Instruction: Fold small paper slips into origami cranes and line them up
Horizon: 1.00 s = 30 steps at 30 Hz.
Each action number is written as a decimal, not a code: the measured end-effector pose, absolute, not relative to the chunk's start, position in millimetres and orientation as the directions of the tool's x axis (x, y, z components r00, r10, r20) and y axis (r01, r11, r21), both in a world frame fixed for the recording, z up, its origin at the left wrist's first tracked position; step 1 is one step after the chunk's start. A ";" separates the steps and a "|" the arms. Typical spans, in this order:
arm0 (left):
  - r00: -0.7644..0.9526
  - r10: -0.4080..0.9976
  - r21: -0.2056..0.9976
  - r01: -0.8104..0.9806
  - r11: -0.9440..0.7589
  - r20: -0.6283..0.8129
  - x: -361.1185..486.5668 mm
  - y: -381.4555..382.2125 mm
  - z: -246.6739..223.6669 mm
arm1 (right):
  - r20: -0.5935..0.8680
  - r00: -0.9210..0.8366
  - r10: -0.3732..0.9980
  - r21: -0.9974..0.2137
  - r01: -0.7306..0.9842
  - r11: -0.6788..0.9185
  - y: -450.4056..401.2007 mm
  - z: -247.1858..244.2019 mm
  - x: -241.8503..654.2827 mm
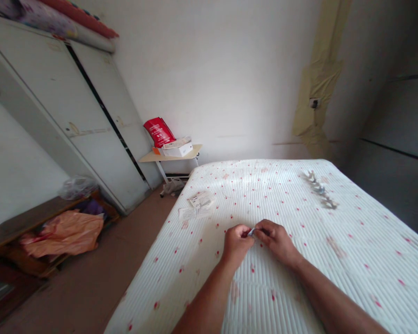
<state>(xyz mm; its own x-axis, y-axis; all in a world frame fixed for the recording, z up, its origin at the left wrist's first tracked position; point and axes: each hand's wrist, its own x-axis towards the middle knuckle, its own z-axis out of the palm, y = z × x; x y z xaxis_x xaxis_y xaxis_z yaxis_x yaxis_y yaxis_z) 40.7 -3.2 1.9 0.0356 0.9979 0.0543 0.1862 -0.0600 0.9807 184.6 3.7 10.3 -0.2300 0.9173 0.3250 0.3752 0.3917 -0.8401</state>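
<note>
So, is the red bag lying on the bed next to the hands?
No, the red bag stands on the small table by the wall, beyond the bed, far from both hands.

Papers point(198, 205) are laid on the bed point(334, 260), left of a cluster of clips point(318, 189); a side table point(170, 157) is set behind.
</note>
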 end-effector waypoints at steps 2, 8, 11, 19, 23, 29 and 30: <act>0.041 0.998 0.982 0.183 -0.048 0.041 41.1 -2.9 2.1 | 0.335 -0.225 0.915 -0.830 0.389 0.399 3.2 10.7 184.1; 0.042 0.998 0.980 0.190 -0.055 0.048 40.9 -1.4 0.5 | 0.344 -0.225 0.912 -0.830 0.381 0.407 1.5 12.3 180.9; 0.030 0.998 0.980 0.192 -0.051 0.047 40.2 -1.4 1.1 | 0.360 -0.229 0.905 -0.833 0.358 0.422 1.0 13.2 179.7; -0.012 0.997 0.993 -0.093 0.076 -0.077 38.0 -1.7 9.8 | 0.251 -0.222 0.942 -0.949 0.134 0.285 2.9 5.7 178.6; -0.019 0.997 0.986 -0.150 0.069 -0.073 38.8 -2.8 12.6 | 0.210 -0.231 0.950 -0.965 0.105 0.239 2.4 2.4 173.9; 0.002 1.000 0.993 -0.114 0.030 -0.030 39.7 -3.2 10.7 | 0.190 -0.153 0.970 -0.935 0.274 0.227 1.3 1.7 170.6; 0.004 1.000 0.995 -0.098 0.019 -0.019 39.8 -3.0 9.8 | 0.203 -0.141 0.969 -0.922 0.307 0.237 1.2 2.0 170.5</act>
